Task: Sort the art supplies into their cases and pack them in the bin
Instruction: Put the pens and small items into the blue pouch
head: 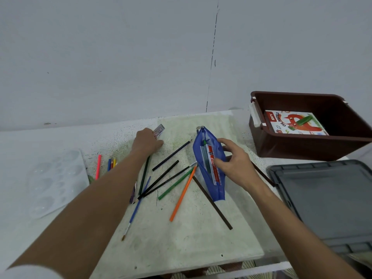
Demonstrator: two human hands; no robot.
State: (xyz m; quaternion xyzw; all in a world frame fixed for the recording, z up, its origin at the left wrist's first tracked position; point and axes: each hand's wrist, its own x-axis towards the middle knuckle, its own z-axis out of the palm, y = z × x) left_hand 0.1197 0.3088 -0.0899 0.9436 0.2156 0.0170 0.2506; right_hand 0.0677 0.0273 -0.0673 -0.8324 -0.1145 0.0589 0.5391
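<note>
My left hand (148, 138) reaches to the far side of the table (181, 238) and its fingers curl onto a small clear packet (159, 130) with red print, which lies flat at the fingertips, its long axis slanting away to the right; I read this as a pinch just forming, though the fingertips are hidden behind the knuckles. My right hand (231, 160) grips the right lip of the blue pencil pouch (209, 164), thumb on the front edge, holding its zip mouth agape. The pouch lies with its long axis running from the zipper pull at the far end toward me, well to the right of the packet, so I judge the coming move is a carry rightward into that slit, lengthwise. Inside the pouch I see a red-and-white ruler (213, 164) and something green beside it. Loose pencils, among them an orange pencil (182, 195) and a green pencil (175, 183), fan out between the two hands, nearer my left. The brown bin (281, 146) at far right holds an oil pastels box (293, 123); a grey lid (330, 198) lies in front of it
</note>
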